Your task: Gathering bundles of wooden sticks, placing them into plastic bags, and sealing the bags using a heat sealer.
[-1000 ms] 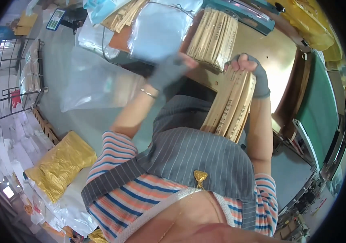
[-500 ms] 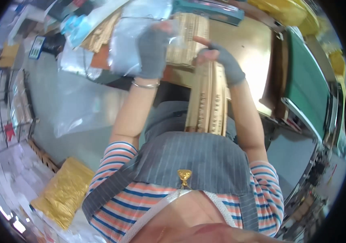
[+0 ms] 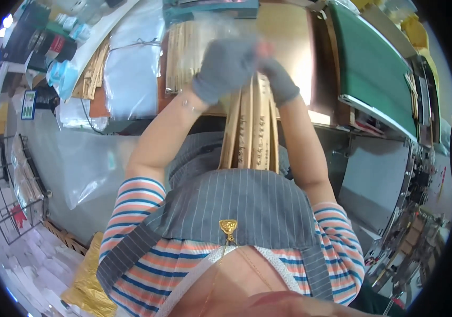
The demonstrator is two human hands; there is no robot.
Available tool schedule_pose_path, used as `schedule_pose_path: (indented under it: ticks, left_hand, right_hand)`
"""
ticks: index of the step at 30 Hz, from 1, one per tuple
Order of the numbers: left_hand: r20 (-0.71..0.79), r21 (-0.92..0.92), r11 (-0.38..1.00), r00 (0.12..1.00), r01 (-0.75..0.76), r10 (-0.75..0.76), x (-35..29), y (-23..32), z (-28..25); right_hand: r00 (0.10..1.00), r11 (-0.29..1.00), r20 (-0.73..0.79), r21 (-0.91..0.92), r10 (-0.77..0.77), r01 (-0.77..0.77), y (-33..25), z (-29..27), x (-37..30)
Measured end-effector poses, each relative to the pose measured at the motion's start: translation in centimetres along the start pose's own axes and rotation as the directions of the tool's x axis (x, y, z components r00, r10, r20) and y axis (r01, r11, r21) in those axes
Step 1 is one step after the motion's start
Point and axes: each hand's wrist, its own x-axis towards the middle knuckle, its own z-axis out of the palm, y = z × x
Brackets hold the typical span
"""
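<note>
Long pale wooden strips (image 3: pixel 259 124) with dark markings stand bunched against my apron, pointing away from me. At their far end my right hand (image 3: pixel 280 82), in a grey fingerless glove, is closed round the bundle; its fingertips are partly hidden. Just left of it and overlapping the strips' far end is my left hand (image 3: pixel 228 68), gloved the same way and smeared by motion, so what its fingers do cannot be told. A faint see-through blur, perhaps plastic film (image 3: pixel 218 31), shows beyond it. More wooden strips (image 3: pixel 177 58) lie on the table left of my left hand.
A stack of clear plastic bags (image 3: pixel 131 79) lies left on the table, beside loose wooden pieces (image 3: pixel 93 71). A teal box (image 3: pixel 213 9) sits at the back. To the right stands a green-topped board (image 3: pixel 371 68). A clear plastic sheet (image 3: pixel 86 169) hangs at lower left.
My left hand has moved right from over the plastic bags to the strips' far end. My right hand's pointing finger has drawn in. The whole view has shifted.
</note>
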Motion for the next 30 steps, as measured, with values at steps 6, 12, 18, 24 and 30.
schedule_pose_path:
  ticks: [6, 12, 18, 24, 30]
  left_hand:
    - [0.012, -0.015, 0.999, 0.999, 0.048, -0.048, -7.5, 0.2, 0.2]
    - [0.255, -0.027, 0.986, 0.955, 0.162, -0.149, -13.6, 2.7, 0.8]
    - [0.048, 0.068, 0.957, 0.958, 0.281, -0.284, -1.3, 3.3, -0.9]
    - [0.484, 0.367, 0.915, 0.805, 0.169, -0.343, 6.7, -3.9, -7.4]
    - [0.233, 0.424, 0.89, 0.97, -0.164, 0.068, 10.1, -3.9, -4.4]
  right_hand:
    - [0.999, 0.902, 0.024, 0.432, -0.021, 0.009, 0.8, 2.4, -5.7]
    - [0.944, 0.927, -0.275, -0.272, 0.181, -0.257, 4.4, 3.5, -14.8]
    - [0.638, 0.232, -0.035, -0.946, -0.769, 0.227, -5.5, 4.0, -6.8]
    - [0.676, -0.163, 0.107, -0.986, -0.729, -0.02, -14.5, 2.9, -3.8]
    - [0.786, 0.029, -0.101, -0.994, -0.611, -0.105, -17.7, 0.3, -3.3]
